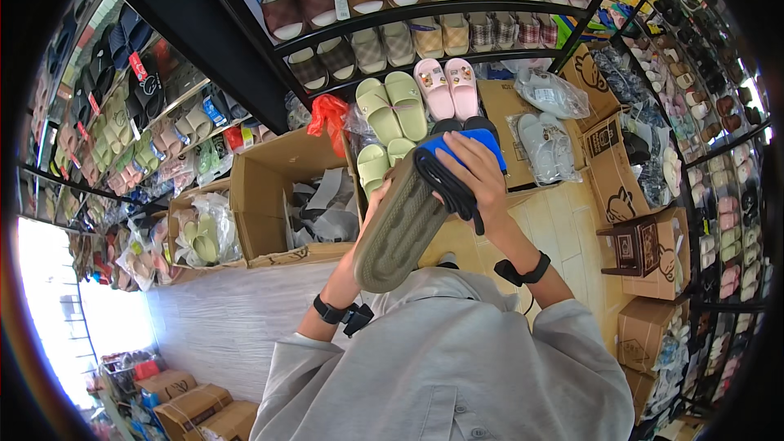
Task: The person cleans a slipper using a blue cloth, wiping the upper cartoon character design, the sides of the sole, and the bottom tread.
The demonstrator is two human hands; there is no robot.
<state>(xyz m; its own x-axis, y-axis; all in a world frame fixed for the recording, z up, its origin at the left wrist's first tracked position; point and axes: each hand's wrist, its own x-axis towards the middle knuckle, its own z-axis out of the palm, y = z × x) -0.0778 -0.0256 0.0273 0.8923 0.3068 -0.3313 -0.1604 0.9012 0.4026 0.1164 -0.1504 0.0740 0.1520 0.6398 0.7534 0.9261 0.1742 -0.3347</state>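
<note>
An olive-brown slipper [398, 233] is held up in front of my chest, its ridged sole turned toward me. My left hand [375, 199] grips it along its left edge, with the fingers partly hidden behind it. In my right hand [478, 174] is a folded blue and black cloth [446, 179], which lies against the upper end of the sole. Just beyond stand light green slippers [392, 107], pink slippers with charms [447, 89] and a dark pair [462, 125] that the cloth partly covers.
An open cardboard box [263, 196] with wrapped contents stands at left, a red plastic bag [329, 116] at its far corner. Bagged white slippers [545, 147] rest on a carton to the right. Black racks [429, 15] of slippers rise ahead. A small dark wooden stool [634, 248] leans by boxes.
</note>
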